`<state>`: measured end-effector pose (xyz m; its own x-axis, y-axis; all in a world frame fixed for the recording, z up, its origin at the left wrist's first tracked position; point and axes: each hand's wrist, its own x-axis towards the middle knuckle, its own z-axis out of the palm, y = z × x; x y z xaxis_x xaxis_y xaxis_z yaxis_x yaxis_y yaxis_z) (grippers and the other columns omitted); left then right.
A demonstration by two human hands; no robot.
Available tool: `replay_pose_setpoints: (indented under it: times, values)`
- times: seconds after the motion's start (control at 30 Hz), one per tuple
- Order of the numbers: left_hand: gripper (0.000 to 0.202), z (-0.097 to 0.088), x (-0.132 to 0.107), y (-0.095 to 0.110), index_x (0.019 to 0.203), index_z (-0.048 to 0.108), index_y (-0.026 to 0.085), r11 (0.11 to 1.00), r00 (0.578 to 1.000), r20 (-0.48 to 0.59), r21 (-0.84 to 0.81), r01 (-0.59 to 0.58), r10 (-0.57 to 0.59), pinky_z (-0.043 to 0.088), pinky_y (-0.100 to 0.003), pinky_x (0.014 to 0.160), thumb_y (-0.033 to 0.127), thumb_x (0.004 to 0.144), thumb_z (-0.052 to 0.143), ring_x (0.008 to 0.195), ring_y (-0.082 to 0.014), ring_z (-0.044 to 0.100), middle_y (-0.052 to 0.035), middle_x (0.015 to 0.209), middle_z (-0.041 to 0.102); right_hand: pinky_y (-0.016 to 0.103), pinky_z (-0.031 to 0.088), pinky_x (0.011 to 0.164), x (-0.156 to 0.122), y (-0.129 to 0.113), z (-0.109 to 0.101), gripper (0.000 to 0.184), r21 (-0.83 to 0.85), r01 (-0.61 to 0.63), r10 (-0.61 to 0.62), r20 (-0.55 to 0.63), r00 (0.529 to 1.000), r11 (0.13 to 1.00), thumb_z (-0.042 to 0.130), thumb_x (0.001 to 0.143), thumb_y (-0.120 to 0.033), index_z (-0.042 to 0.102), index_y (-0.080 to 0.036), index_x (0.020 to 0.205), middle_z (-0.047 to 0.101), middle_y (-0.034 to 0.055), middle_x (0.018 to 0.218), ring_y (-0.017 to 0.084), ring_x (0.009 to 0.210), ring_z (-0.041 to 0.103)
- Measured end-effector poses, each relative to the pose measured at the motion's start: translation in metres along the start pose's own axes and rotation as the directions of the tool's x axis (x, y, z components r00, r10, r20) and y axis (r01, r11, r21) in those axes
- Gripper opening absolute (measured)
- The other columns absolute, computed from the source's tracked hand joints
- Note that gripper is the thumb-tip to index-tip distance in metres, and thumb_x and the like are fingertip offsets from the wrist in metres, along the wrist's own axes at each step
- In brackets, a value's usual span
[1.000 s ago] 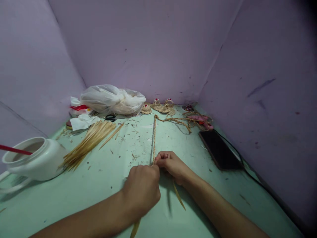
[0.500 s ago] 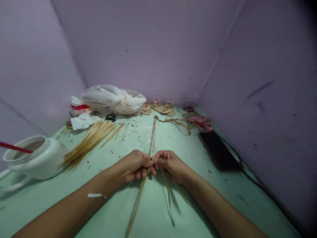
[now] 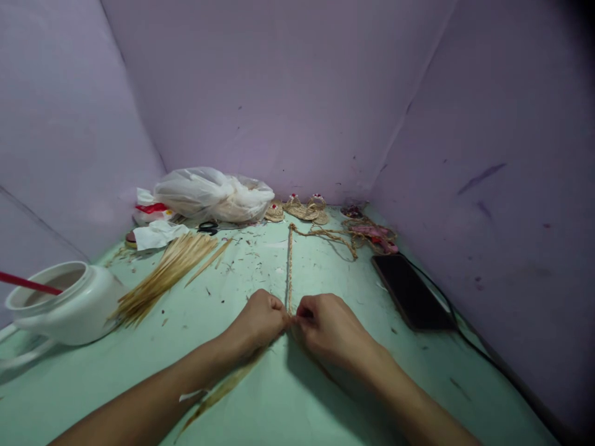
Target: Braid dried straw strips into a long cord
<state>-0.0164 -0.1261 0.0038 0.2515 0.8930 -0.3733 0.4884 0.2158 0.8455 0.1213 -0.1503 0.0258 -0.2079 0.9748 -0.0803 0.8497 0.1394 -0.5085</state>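
Observation:
A thin straw braid (image 3: 290, 266) runs from the far part of the green table straight toward me, and both hands meet at its near end. My left hand (image 3: 264, 316) is closed, pinching straw strands there; one loose strand (image 3: 227, 384) trails out under the wrist toward the lower left. Closed as well, my right hand (image 3: 325, 322) pinches strands on the other side, fingertips almost touching the left ones. Strands below the right hand are mostly hidden and blurred.
Left of my hands lie a bundle of straw strips (image 3: 162, 279) and a white pot (image 3: 79, 303) with a red stick (image 3: 28, 283). Scissors (image 3: 207, 227), a plastic bag (image 3: 209, 195) and small woven slippers (image 3: 302, 209) sit at the back. A phone (image 3: 413, 294) with a cable (image 3: 488, 356) lies right.
Both hands have turned palms downward and shifted slightly nearer to me. The loose strands have spread apart, the left one swinging out to the lower left under the forearm.

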Motion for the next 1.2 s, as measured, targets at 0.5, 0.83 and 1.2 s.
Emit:
replay_pose_setpoints:
  times: [0.5, 0.83, 1.2]
  values:
    - [0.007, -0.005, 0.000, -0.004, 0.042, 0.047, 0.013, 0.971, 0.995, 0.096, -0.239, -0.002, 0.025, 0.014, -0.019, 0.035, 0.014, 0.049, 0.047, 0.032, -0.0031, 0.024, 0.0058, 0.032, 0.035, 0.022, 0.024, 0.046, -0.009, -0.007, 0.002, 0.016, 0.212, 0.088, -0.109, 0.091, 0.990, 0.973, 0.050, 0.068, -0.023, 0.060, -0.015, 0.059, 0.055, 0.0013, 0.052, 0.010, 0.047, 0.041]
    - [0.014, -0.005, -0.005, -0.010, 0.050, 0.049, 0.013, 0.974, 0.992, 0.086, -0.215, -0.067, 0.087, 0.015, -0.019, 0.038, 0.026, 0.055, 0.050, 0.036, -0.0033, 0.024, 0.0057, 0.037, 0.037, 0.019, 0.034, 0.042, 0.012, 0.000, 0.014, 0.004, 0.841, -0.431, 0.035, 0.445, 0.895, 0.326, 0.049, 0.068, -0.015, 0.045, -0.015, 0.066, 0.046, -0.0029, 0.050, 0.007, 0.042, 0.043]
    - [0.012, -0.006, -0.002, -0.009, 0.048, 0.047, 0.014, 0.969, 0.970, 0.083, 0.077, -0.236, 0.230, 0.017, -0.020, 0.041, 0.023, 0.056, 0.044, 0.042, -0.0049, 0.023, 0.0053, 0.041, 0.030, 0.020, 0.009, 0.032, 0.017, 0.013, 0.015, 0.014, 0.686, -0.345, 0.123, 0.351, 0.928, 0.640, 0.053, 0.064, -0.022, 0.048, -0.015, 0.054, 0.034, -0.0078, 0.036, 0.003, 0.030, 0.020]
